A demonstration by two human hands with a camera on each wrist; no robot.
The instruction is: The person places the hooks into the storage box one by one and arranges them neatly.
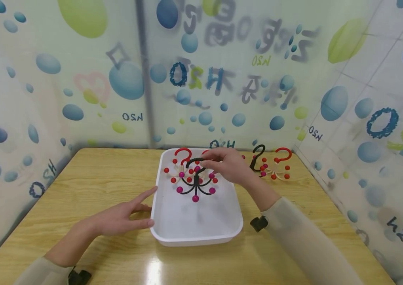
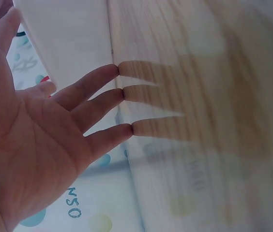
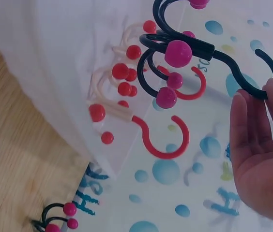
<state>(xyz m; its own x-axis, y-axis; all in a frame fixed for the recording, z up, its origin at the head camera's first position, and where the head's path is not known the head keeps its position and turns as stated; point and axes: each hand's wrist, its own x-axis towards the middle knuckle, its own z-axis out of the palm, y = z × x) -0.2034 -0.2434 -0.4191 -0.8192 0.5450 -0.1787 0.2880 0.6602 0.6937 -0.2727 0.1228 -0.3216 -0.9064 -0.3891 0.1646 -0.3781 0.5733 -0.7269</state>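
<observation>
My right hand (image 1: 233, 168) pinches the curved top of a black multi-prong hanger hook (image 1: 196, 181), its prongs tipped with magenta balls. The hook hangs upright over the white tray (image 1: 198, 225); whether its prongs touch the bottom cannot be told. In the right wrist view, thumb and fingertips (image 3: 271, 87) meet on the black curve. Red-topped hanger hooks (image 3: 168, 153) with pale prongs and red balls stand in the tray's far part, partly hidden by the black one. At the tray's left side, my left hand (image 1: 119, 217) is spread, thumb against the rim.
Right of the tray, at the table's far end, stand another black hanger hook (image 1: 253, 163) and a red-topped one (image 1: 284, 150). The wooden table (image 1: 91, 178) meets bubble-patterned walls (image 1: 116, 130) at the back and right.
</observation>
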